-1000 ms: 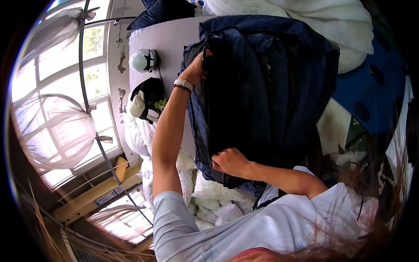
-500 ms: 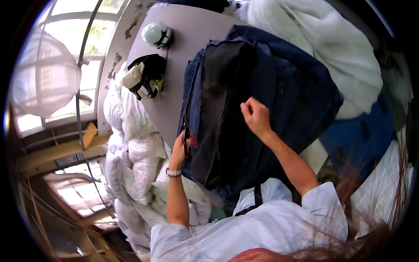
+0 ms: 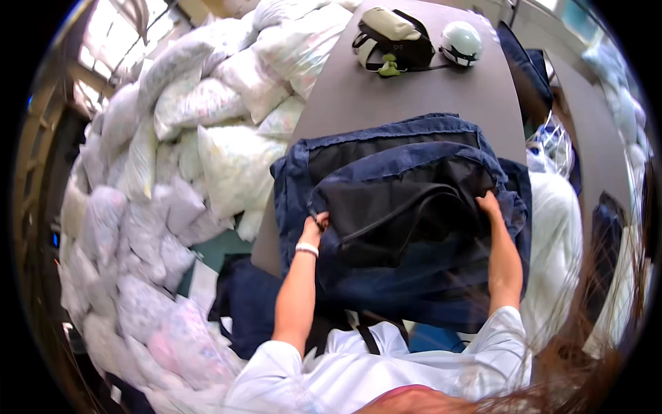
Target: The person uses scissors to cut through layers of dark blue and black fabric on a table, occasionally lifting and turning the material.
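A large navy fabric cover (image 3: pixel 414 276) with a black panel and a long zipper lies bunched over the table's near part. My left hand (image 3: pixel 317 224) is closed on its left edge, near the end of the zipper line. At the opposite side, my right hand (image 3: pixel 488 203) pinches the navy border of the same cover. The upper edge between my hands bows upward in a curve. Beneath and behind it, another layer of navy and black fabric (image 3: pixel 386 138) spreads over the table; I cannot tell whether it is a separate piece.
Farther along the grey table (image 3: pixel 420 93) sit a black and cream bag (image 3: pixel 396 38) and a white helmet (image 3: pixel 462 43). Stuffed clear plastic bags (image 3: pixel 234 165) pile high on the left. White fluffy material (image 3: pixel 555 234) hangs at the right, beside dark fabric (image 3: pixel 607 241).
The view has turned, so the table now runs straight ahead. My right hand, earlier curled above the fabric, now grips the cover's right side. My left hand keeps to the left edge.
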A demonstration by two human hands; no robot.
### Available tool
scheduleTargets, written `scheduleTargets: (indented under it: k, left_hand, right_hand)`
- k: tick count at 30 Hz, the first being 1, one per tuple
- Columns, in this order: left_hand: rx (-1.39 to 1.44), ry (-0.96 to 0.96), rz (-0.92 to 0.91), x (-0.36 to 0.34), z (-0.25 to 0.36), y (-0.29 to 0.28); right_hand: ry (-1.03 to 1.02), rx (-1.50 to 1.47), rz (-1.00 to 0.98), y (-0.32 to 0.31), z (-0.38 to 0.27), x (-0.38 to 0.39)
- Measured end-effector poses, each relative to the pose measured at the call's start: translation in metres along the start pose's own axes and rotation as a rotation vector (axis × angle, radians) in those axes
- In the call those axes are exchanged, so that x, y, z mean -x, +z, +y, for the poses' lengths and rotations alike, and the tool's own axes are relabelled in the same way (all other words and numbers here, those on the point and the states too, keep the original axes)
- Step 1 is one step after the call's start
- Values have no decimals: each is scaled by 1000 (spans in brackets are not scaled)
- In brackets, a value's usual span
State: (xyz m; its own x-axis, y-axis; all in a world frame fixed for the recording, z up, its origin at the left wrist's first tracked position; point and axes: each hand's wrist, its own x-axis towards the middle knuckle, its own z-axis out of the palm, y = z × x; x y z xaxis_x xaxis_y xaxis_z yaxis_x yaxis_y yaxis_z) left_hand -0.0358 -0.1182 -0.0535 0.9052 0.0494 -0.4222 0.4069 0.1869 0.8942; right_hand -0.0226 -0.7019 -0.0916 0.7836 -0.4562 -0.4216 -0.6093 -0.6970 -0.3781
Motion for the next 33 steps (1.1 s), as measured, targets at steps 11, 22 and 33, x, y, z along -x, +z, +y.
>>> scheduleTargets:
  k: [11,22,33]
  left_hand:
    - [-63,837,-134,16,283,30]
    - [-642,1372,56,157,234,-112]
    - [-312,-36,479,276,-158,-267]
  right_hand:
    - [-1175,-758,1044,-367,-122,159]
    - [-529,698,1310,-203,134,418]
    - [615,-870,74,77,248,445]
